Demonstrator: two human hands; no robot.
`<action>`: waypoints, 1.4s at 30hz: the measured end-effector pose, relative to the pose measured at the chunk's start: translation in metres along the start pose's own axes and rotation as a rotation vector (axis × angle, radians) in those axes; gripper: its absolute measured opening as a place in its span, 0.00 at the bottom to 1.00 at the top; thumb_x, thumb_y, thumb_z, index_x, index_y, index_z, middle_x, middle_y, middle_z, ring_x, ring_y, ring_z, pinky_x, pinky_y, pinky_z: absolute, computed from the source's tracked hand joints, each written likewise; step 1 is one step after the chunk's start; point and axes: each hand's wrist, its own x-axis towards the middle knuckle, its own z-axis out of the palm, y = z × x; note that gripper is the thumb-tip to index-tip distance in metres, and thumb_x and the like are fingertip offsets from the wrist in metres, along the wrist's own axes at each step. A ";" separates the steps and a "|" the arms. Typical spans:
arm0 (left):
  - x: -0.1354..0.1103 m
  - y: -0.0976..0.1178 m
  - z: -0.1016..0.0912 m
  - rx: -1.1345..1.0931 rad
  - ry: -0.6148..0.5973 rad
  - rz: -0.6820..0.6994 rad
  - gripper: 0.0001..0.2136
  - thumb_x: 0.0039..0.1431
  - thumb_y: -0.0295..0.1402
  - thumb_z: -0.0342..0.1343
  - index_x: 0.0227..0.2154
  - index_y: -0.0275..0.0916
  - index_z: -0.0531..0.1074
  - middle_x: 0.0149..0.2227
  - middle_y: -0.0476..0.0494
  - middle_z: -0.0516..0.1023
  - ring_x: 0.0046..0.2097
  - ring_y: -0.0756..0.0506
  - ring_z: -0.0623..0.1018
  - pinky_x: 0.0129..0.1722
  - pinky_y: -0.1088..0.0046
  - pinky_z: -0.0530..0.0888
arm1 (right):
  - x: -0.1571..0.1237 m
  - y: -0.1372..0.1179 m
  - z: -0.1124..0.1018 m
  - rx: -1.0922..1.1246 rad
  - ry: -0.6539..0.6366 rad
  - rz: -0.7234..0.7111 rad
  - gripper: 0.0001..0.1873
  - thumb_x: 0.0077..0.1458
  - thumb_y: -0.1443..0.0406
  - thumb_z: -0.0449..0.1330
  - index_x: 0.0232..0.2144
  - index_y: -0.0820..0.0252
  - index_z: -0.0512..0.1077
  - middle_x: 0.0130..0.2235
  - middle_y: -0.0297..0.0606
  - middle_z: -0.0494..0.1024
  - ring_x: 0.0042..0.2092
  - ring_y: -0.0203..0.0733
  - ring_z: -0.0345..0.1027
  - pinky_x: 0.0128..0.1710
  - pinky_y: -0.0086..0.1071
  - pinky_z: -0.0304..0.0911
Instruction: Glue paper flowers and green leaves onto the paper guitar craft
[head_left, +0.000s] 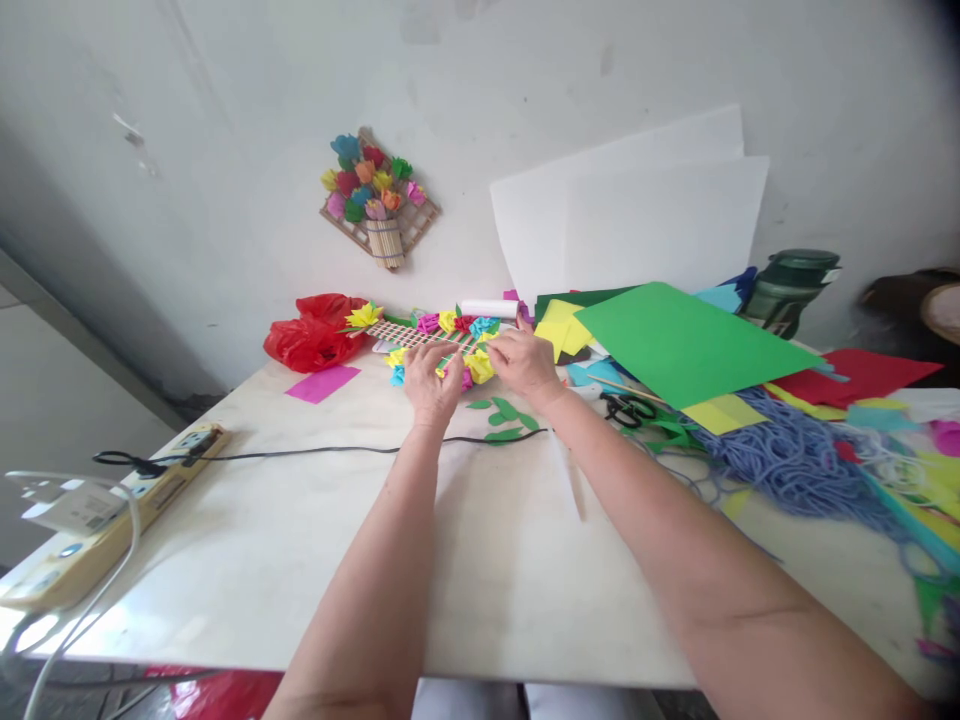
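A lattice of thin sticks (409,333) lies near the back of the table, with pink, yellow, red and blue paper flowers (480,366) along its edges. My left hand (433,385) rests at its front side, fingers stretched over the sticks and thumb apart. Just right of the lattice, my right hand (529,366) has its fingertips pinched together beside a yellow flower; whatever is between them is hidden. Several green paper leaves (504,415) lie on the table below the hands.
A black cable (315,451) crosses the table from a power strip (135,510). Nearer my right forearm lies a translucent stick (567,478). Scissors (628,408), green paper (690,340) and blue yarn (795,465) crowd the right. A red plastic bag (315,333) sits back left.
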 end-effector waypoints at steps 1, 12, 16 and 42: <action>0.001 -0.003 -0.002 0.054 -0.015 -0.003 0.07 0.51 0.33 0.52 0.31 0.42 0.74 0.37 0.46 0.78 0.44 0.44 0.72 0.51 0.64 0.63 | 0.001 0.001 0.001 0.051 0.021 0.075 0.13 0.53 0.68 0.51 0.22 0.60 0.74 0.28 0.37 0.75 0.30 0.36 0.63 0.30 0.29 0.52; -0.020 -0.012 0.012 0.441 -0.360 -0.011 0.19 0.41 0.30 0.56 0.41 0.42 0.69 0.41 0.41 0.75 0.55 0.35 0.63 0.59 0.49 0.39 | 0.003 0.004 0.012 0.424 0.004 0.413 0.06 0.43 0.69 0.57 0.21 0.60 0.74 0.23 0.33 0.75 0.30 0.38 0.68 0.34 0.29 0.60; -0.020 -0.011 0.019 0.463 -0.342 0.009 0.16 0.43 0.30 0.55 0.39 0.42 0.68 0.39 0.41 0.74 0.51 0.35 0.66 0.59 0.50 0.40 | 0.003 0.004 0.016 0.455 -0.010 0.471 0.04 0.41 0.69 0.58 0.22 0.61 0.74 0.22 0.34 0.75 0.29 0.38 0.68 0.35 0.31 0.62; -0.016 -0.020 0.033 0.446 -0.345 -0.050 0.15 0.44 0.29 0.53 0.38 0.41 0.66 0.36 0.42 0.75 0.47 0.39 0.71 0.58 0.58 0.48 | -0.001 0.004 0.025 0.452 -0.070 0.618 0.02 0.38 0.70 0.58 0.19 0.59 0.71 0.22 0.32 0.74 0.28 0.37 0.67 0.31 0.30 0.63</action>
